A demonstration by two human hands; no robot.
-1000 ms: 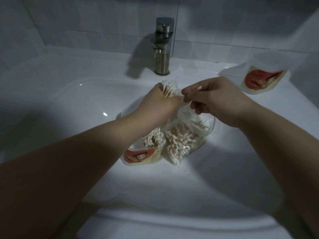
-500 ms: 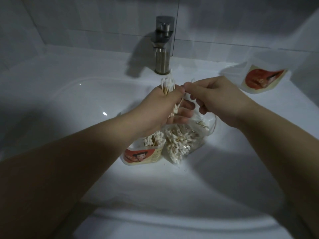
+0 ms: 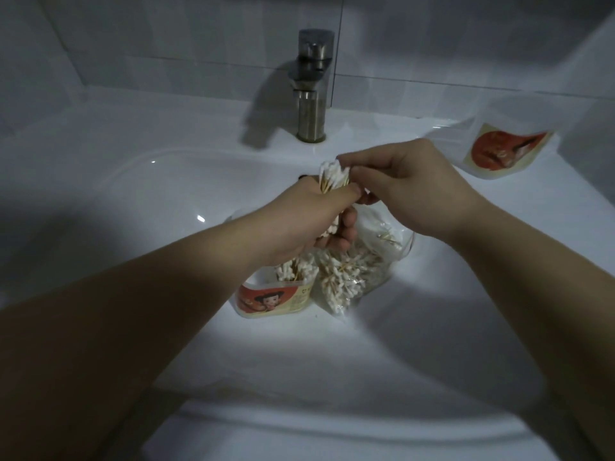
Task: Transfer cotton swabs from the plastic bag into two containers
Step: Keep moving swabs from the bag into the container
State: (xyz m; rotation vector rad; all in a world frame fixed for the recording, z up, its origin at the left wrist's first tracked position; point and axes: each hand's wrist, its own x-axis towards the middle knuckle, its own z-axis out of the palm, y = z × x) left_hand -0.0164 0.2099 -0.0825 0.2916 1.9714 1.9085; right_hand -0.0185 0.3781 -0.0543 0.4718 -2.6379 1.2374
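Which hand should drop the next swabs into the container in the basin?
Left hand: it already grips the swab bundle above the container. The right hand only pinches the bundle's tips.

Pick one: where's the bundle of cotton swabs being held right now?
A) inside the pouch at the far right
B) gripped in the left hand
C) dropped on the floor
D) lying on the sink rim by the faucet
B: the bundle of cotton swabs sticks up out of the closed left hand above the sink basin, while the right hand pinches at the swab tips.
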